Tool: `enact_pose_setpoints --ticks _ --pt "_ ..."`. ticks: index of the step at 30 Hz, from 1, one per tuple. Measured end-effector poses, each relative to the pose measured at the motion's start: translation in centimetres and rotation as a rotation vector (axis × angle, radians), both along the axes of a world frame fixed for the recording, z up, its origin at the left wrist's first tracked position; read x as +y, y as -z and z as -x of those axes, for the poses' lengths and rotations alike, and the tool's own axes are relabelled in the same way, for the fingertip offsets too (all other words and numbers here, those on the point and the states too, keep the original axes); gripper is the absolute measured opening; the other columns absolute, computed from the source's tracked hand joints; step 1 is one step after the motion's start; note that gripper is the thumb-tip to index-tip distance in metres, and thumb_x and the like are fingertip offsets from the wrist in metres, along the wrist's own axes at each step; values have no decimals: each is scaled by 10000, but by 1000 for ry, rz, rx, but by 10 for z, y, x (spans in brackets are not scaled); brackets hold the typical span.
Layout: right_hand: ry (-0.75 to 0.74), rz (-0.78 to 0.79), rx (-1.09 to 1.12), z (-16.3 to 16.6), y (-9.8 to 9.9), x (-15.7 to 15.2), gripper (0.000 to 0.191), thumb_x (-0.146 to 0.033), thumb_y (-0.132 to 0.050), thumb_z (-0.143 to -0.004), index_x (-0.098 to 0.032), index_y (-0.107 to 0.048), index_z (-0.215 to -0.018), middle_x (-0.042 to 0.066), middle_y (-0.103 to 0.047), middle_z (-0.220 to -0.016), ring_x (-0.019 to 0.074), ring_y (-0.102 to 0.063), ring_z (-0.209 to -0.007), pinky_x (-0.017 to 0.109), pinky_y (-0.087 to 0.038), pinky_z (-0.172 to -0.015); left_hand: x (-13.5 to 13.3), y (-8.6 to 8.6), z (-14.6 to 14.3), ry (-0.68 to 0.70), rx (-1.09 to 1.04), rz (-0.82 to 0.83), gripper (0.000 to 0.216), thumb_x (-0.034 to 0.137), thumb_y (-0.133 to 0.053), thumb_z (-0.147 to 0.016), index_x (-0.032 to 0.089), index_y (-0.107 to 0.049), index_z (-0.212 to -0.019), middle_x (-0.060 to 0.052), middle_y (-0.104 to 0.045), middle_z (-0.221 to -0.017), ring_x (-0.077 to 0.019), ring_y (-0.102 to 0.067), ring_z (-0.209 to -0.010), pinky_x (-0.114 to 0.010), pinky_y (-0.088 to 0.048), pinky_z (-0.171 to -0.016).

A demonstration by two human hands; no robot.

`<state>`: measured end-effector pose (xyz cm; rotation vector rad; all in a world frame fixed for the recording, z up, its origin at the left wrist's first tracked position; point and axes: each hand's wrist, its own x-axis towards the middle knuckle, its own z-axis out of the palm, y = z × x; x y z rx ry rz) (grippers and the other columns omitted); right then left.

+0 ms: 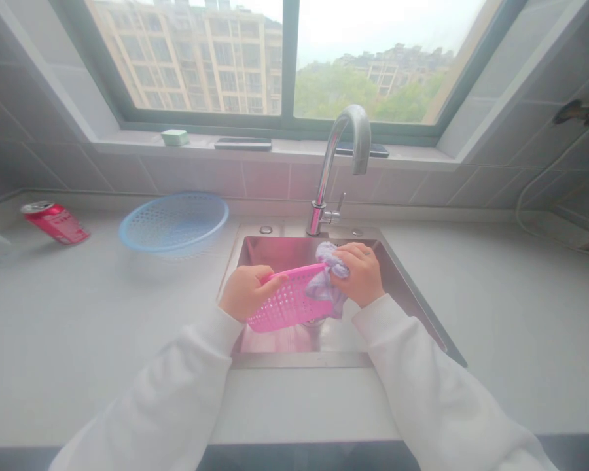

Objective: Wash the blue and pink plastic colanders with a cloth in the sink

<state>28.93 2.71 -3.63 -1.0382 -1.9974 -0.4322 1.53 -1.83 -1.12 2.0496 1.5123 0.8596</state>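
Note:
Over a stainless steel sink (299, 360), my left hand (248, 292) grips the edge of a pink perforated plastic basket (289, 304), which is tilted. My right hand (358, 275) is shut on a bunched lilac cloth (326, 288) and presses it against the basket's far end. Part of the cloth hangs down behind the basket. Both white sleeves reach in from the bottom of the view. The sink drain is mostly hidden below the basket.
A chrome faucet (334, 176) arches over the sink's back edge. On the pale countertop (78, 327) to the left stand a blue perforated basket (174, 222) and a red can (55, 222) lying on its side. A green soap box (175, 137) sits on the windowsill.

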Motion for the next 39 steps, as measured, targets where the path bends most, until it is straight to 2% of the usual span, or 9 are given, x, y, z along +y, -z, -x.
enact_pose_setpoints --ticks 4,8,11,13,16,19,25,32,39 --pt "14 111 217 -15 1 4 116 -261 -646 -754 -231 -723 -835 51 -744 -880 257 -674 -873 419 -537 -826 4 3 17 76 -338 -11 477 561 -507 -841 210 -427 -529 34 -373 -504 -112 -349 -511 -278 -260 -511" --pt "20 116 232 -20 5 5 115 -267 -656 -747 -229 -727 -830 59 -734 -866 272 -671 -876 440 -546 -818 9 9 22 102 -301 -35 461 538 -480 -882 210 -431 -561 34 -399 -519 -119 -389 -517 -277 -279 -514" --pt "34 68 156 -16 6 4 138 -254 -659 -741 -227 -734 -854 64 -744 -892 271 -674 -892 440 -535 -841 10 11 20 41 -168 -139 287 412 -479 -905 178 -643 -878 -11 -629 -733 -166 -575 -681 -296 -421 -652" --pt "36 0 60 -8 3 0 149 -259 -671 -745 -231 -735 -877 56 -757 -913 265 -678 -917 438 -511 -891 8 12 14 36 -84 -187 349 316 -491 -877 180 -640 -1162 -45 -709 -930 -194 -641 -818 -333 -468 -787" --pt "-15 -121 -104 4 -4 -7 158 -267 -694 -753 -242 -730 -905 27 -776 -928 255 -681 -963 424 -462 -959 2 12 -2 119 23 -134 432 325 -526 -868 210 -620 -1274 -59 -739 -1026 -210 -669 -891 -342 -467 -838" --pt "-45 -188 -173 8 -9 -9 153 -254 -692 -756 -244 -723 -906 19 -780 -933 248 -678 -974 415 -437 -972 -2 10 -16 108 105 -19 338 505 -541 -893 220 -712 -957 -39 -728 -803 -197 -636 -715 -310 -414 -671" --pt "-23 -133 -69 -7 -5 0 172 -250 -658 -769 -234 -730 -924 32 -771 -933 240 -678 -931 404 -463 -945 3 9 2 82 -110 -77 504 563 -497 -878 197 -510 -533 18 -477 -489 -120 -427 -507 -270 -283 -522" --pt "36 -109 43 -18 0 4 145 -248 -669 -753 -233 -712 -891 37 -760 -912 253 -685 -903 411 -494 -897 13 18 22 93 -312 -158 526 554 -449 -902 215 -411 -501 21 -398 -469 -120 -376 -477 -284 -269 -487" --pt "49 -109 -49 -5 -3 -5 144 -297 -693 -765 -248 -723 -897 34 -775 -929 261 -678 -957 424 -452 -957 2 12 0 33 -24 -349 292 345 -489 -895 183 -724 -957 -96 -778 -956 -236 -698 -900 -352 -491 -831"
